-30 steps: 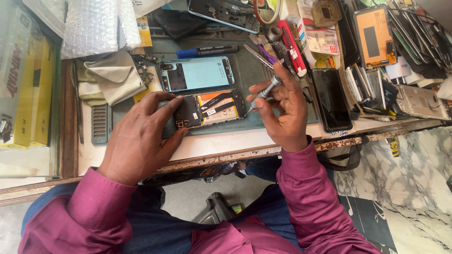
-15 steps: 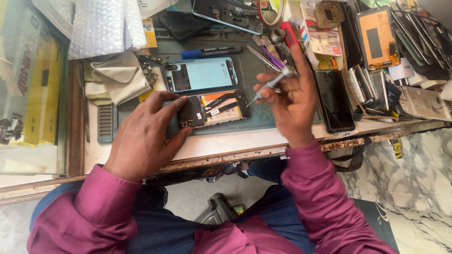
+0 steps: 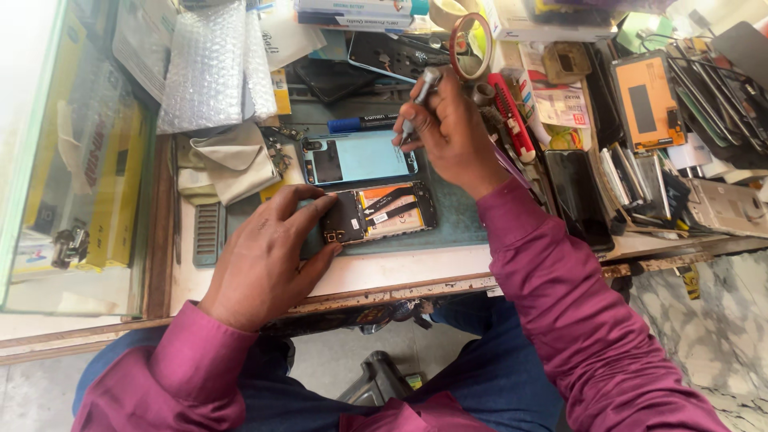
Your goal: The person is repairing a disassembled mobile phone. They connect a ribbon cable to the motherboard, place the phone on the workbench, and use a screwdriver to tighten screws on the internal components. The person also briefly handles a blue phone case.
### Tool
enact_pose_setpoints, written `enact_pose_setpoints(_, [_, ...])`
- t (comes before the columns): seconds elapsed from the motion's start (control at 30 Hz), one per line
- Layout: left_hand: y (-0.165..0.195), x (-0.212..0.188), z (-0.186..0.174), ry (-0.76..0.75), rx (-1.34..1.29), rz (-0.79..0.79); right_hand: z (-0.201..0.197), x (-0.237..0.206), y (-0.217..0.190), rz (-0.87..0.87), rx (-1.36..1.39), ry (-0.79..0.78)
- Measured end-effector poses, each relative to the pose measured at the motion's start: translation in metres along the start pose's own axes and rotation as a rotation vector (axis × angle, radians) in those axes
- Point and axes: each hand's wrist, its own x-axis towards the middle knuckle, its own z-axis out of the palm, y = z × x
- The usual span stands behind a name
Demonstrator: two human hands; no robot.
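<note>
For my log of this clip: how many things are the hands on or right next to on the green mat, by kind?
Opened phone, under the left hand: 1
Light blue back cover: 1
Silver screwdriver, in the right hand: 1
Blue marker: 1
Total: 4

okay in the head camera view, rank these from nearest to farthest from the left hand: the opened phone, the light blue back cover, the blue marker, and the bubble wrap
From the left hand:
1. Opened phone: touching its fingertips, just right of it.
2. Light blue back cover: just beyond the opened phone.
3. Blue marker: beyond the cover, lying crosswise.
4. Bubble wrap: far back, top left of the bench.
</note>
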Motion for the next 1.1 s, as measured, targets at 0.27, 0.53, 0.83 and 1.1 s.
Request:
enact_pose_setpoints(0.27, [0.002,0.002,0.000,-0.031,0.001,-0.040,0.004,-0.012,0.006,-0.086,-0.080,-0.025])
enact_pose_setpoints(0.53, [-0.001,0.002,-0.001,-0.032,-0.029,-0.031,-0.015,-0.032,0.004,-0.185,0.063,0.075])
enact_pose_setpoints(0.83, [-0.001,-0.002,0.001,-0.013,0.010,-0.005,-0.016,-0.054,0.001,-0.168,-0.085,0.042])
enact_pose_setpoints(1.1, [0.000,-0.001,0.001,-0.020,0.030,-0.009,-0.015,-0.053,-0.003,-0.139,-0.123,-0.012])
